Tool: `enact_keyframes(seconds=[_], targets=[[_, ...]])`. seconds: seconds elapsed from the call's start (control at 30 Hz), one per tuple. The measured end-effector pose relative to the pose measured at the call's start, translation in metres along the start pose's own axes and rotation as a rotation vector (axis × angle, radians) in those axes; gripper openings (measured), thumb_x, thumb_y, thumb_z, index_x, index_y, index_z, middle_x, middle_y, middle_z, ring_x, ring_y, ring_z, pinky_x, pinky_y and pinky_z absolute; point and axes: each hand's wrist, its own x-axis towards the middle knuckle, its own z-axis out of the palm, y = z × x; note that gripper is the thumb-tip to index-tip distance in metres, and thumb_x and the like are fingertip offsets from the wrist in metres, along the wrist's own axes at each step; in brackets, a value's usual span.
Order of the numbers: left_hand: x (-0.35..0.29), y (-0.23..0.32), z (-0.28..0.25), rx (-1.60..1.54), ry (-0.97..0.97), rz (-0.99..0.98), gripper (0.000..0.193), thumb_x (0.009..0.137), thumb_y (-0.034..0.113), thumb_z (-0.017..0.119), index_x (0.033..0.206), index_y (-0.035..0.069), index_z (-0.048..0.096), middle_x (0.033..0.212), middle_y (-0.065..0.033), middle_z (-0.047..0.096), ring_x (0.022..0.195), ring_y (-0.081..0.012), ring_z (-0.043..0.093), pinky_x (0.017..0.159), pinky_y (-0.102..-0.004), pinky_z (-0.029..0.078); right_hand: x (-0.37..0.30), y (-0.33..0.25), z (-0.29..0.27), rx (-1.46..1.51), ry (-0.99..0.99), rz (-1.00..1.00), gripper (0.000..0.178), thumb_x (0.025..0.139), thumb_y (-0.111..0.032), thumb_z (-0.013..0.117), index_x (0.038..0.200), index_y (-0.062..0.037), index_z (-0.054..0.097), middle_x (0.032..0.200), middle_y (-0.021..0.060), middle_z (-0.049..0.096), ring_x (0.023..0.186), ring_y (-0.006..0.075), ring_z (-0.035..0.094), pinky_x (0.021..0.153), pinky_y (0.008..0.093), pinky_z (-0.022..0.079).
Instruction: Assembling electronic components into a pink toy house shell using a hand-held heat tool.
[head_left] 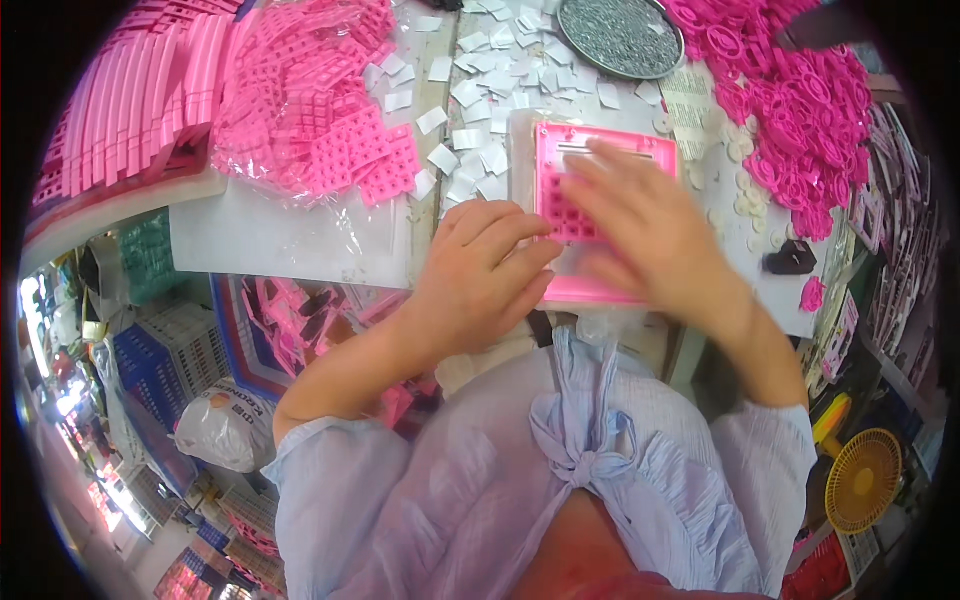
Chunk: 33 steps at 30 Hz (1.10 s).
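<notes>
A pink rectangular plastic casing [597,291] lies in front of me at the table's near edge, on a pale backing. Inside it sits a pink keypad grid [570,223] with rows of square holes, partly covered by my fingers. A thin metal rod [580,149] runs across the casing's far end. My left hand [483,262] grips the casing's left edge, its fingers bent and close together. Over the casing's right side is my right hand [650,225], smeared by motion. Whether it holds anything is hidden.
Pink keypad grids [310,110] in clear plastic and stacked curved pink parts [150,105] lie left. White squares [480,140] are scattered beyond the casing, near a round tray of small metal pieces [620,38]. Pink ring-shaped parts [800,120] and a black object [790,258] are right.
</notes>
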Motion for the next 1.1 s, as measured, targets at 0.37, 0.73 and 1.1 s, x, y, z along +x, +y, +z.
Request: enact_keyframes(seconds=[0.37,0.73,1.1], targets=[[0.192,-0.204,-0.112,0.674,0.112,-0.608,0.04,0.085,0.04,0.061,0.095,0.004,0.076,0.097,-0.019,0.073,0.092,-0.0383,0.07,0.081,-0.0516,0.053,-0.009,-0.031,0.009,-0.104,-0.371,0.143,0.113,0.072,-0.064,0.073,0.151,0.0064,0.033,0.161,0.0234,0.028,0.153,0.0379,0.021,0.119,0.059,0.02],[0.26,-0.251,-0.073,0.36,0.122,-0.995,0.046,0.084,0.032,0.072,0.113,-0.004,0.072,0.118,-0.0237,0.07,0.11,-0.0345,0.069,0.093,-0.0405,0.054,-0.016,-0.026,0.014,-0.071,-0.303,0.156,0.107,0.073,-0.054,0.078,0.151,0.0045,0.034,0.161,0.0222,0.028,0.152,0.0367,0.021,0.119,0.0585,0.02],[0.202,-0.117,-0.084,0.441,0.812,0.085,0.008,0.079,0.008,0.069,0.085,0.005,0.066,0.085,-0.0131,0.066,0.084,-0.0322,0.064,0.074,-0.0435,0.048,-0.014,0.018,-0.02,0.648,0.27,0.053,0.07,0.083,-0.034,0.075,0.14,-0.0004,0.052,0.138,0.0168,0.056,0.127,0.031,0.053,0.104,0.0431,0.044]])
